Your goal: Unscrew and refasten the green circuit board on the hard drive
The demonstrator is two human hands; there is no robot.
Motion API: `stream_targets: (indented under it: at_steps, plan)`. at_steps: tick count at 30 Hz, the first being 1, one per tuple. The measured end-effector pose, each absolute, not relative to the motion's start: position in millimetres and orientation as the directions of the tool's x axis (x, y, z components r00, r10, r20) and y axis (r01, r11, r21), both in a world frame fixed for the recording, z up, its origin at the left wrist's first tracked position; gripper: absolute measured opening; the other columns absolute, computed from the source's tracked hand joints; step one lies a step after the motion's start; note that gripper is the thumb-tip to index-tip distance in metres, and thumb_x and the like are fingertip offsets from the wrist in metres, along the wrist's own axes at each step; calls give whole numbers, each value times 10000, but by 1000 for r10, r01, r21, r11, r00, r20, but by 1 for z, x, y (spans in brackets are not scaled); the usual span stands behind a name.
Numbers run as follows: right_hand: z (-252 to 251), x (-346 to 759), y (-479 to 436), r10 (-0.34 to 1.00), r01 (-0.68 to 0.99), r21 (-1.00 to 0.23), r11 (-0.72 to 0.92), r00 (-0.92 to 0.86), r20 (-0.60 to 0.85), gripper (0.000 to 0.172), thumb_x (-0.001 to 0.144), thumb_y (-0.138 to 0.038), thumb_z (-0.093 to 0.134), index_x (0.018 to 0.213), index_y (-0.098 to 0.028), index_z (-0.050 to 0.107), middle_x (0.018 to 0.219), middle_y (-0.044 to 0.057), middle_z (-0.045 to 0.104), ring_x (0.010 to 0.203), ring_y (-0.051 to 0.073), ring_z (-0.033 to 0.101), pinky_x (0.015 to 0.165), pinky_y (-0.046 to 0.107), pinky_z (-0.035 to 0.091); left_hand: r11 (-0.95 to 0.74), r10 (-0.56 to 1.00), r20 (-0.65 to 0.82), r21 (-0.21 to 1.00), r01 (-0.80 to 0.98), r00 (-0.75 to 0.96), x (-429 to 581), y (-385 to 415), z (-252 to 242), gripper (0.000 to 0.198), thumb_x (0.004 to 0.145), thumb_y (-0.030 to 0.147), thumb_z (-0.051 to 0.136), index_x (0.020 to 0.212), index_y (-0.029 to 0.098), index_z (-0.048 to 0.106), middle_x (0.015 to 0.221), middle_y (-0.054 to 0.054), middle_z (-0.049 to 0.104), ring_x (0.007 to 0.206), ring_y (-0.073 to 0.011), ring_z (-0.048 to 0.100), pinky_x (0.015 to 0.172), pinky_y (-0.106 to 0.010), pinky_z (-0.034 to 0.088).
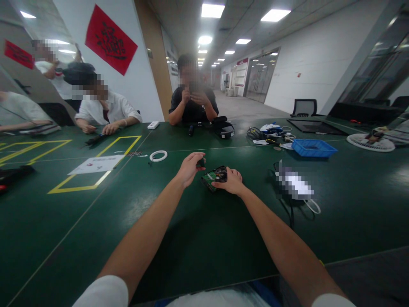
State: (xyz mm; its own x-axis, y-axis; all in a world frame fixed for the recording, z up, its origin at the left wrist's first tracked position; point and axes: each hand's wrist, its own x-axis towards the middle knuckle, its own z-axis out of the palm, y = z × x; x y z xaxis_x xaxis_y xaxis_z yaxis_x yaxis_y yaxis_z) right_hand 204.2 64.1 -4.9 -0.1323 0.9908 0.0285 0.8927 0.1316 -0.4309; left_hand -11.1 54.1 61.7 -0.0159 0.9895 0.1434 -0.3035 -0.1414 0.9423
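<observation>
A hard disk drive with its green circuit board showing is tilted just over the green table. My right hand grips its right side, thumb along the near edge and fingers around the far side. Just left of the drive, my left hand is raised. Between its thumb and fingers is a small dark object, too blurred to name. My left hand appears apart from the drive. The drive's right end is hidden under my right hand.
On the green table lie a white ring, a paper sheet, a blue basket, a cable pile, a lit phone-like device with cords and a white fan grille. Several people sit or stand beyond.
</observation>
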Motion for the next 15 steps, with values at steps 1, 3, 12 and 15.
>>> stream_targets:
  at_steps: [1, 3, 12, 15]
  plan:
    - [-5, 204, 64, 990, 894, -427, 135, -136, 29, 1203, 581, -942, 587, 1502, -210, 336, 1448, 185, 432, 1402, 401, 348, 1136, 468, 242, -132, 991, 137, 939, -318, -8, -10, 53, 62, 268, 792, 351, 709, 983, 166, 679, 900, -74, 681, 860, -197, 644, 652, -286, 549]
    - [-4, 204, 64, 990, 896, -421, 138, -137, 32, 1196, 587, -938, 589, 1500, -208, 337, 1442, 185, 437, 1395, 397, 356, 1132, 464, 244, -122, 992, 128, 933, -338, -6, -9, 52, 62, 280, 812, 360, 698, 1006, 165, 646, 899, -86, 699, 871, -211, 663, 646, -298, 554]
    - [-2, 204, 63, 991, 890, -437, 128, -133, 19, 1201, 575, -944, 590, 1499, -219, 338, 1451, 181, 423, 1400, 408, 343, 1118, 466, 263, -158, 987, 156, 942, -295, -32, -7, 53, 62, 223, 809, 359, 709, 908, 179, 624, 1034, -95, 704, 981, -225, 648, 652, -284, 559]
    - [-3, 204, 63, 992, 891, -437, 123, -127, 20, 1240, 569, -948, 590, 1520, -205, 304, 1463, 191, 410, 1407, 413, 333, 1124, 467, 257, -178, 984, 175, 957, -228, -33, -8, 54, 61, 218, 781, 374, 731, 874, 186, 674, 1020, -65, 673, 931, -196, 620, 624, -249, 543]
